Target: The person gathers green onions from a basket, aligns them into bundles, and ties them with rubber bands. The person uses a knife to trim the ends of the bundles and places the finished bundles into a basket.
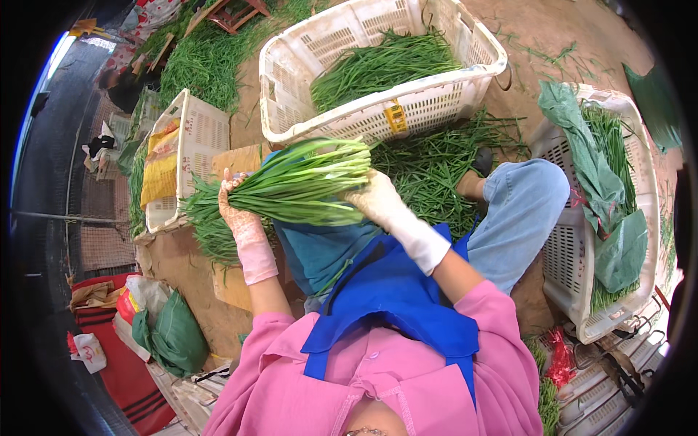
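Note:
A thick bunch of garlic chives (300, 182) lies sideways above my lap, its pale cut ends to the right and its green tips to the left. My left hand (238, 207), in a soiled thin glove, is wrapped around the leafy part. At the pale ends, my right hand (381, 203), in a whitish glove, touches the stems; its fingers are partly hidden by them, so their grip is unclear. Some lower stems look blurred. Below my left hand, more chives (218, 237) rest on a wooden board (232, 286). A blue apron (381, 289) covers part of my lap.
Ahead stands a white plastic crate (305, 122) holding chives. Loose green leaves (431, 174) litter the ground beside my foot. Another crate (567, 261) with green sacking (583, 158) is at right; a crate with yellow sacking (163, 158) stands left. A green sack (177, 335) sits lower left.

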{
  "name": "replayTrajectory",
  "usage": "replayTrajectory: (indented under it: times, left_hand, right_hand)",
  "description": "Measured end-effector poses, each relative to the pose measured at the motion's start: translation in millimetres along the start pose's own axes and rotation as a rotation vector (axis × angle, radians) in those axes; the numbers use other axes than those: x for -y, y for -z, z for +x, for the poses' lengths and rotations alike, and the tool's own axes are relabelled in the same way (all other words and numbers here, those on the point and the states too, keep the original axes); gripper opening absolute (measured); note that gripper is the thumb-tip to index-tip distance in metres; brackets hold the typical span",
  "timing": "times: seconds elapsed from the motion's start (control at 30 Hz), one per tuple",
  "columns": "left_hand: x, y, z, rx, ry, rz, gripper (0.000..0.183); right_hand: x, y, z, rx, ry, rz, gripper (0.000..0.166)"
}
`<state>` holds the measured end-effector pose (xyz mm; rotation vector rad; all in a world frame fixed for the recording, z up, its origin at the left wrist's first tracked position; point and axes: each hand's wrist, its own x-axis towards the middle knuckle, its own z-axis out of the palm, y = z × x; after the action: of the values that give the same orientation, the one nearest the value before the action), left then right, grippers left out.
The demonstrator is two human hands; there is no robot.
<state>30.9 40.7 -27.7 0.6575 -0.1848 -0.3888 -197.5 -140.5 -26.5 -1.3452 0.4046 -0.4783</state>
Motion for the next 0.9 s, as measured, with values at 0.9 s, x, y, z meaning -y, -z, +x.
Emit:
replayTrajectory:
  times: [0.9]
  left_hand:
    - [-18, 18, -3, -0.002, 0.061, 0.094, 0.04]
  right_hand:
    - [51, 138, -94, 0.55, 0.132, 0.105, 0.045]
